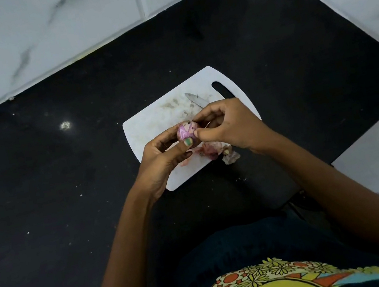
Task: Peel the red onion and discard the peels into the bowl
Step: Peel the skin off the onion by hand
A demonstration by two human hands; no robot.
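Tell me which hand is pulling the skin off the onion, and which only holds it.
The right hand pinches the skin at the top of the red onion. The left hand only cradles it.

Your left hand (161, 158) cradles the red onion (187, 131) above the white cutting board (154, 121), thumb across its near side. Your right hand (228, 124) pinches a strip of skin at the onion's 3 o'clock side. Loose peels (212, 150) lie on the board at 5 o'clock from the onion; the knife (195, 99) rests at 1 o'clock. The black surface (63, 177) carries the board.
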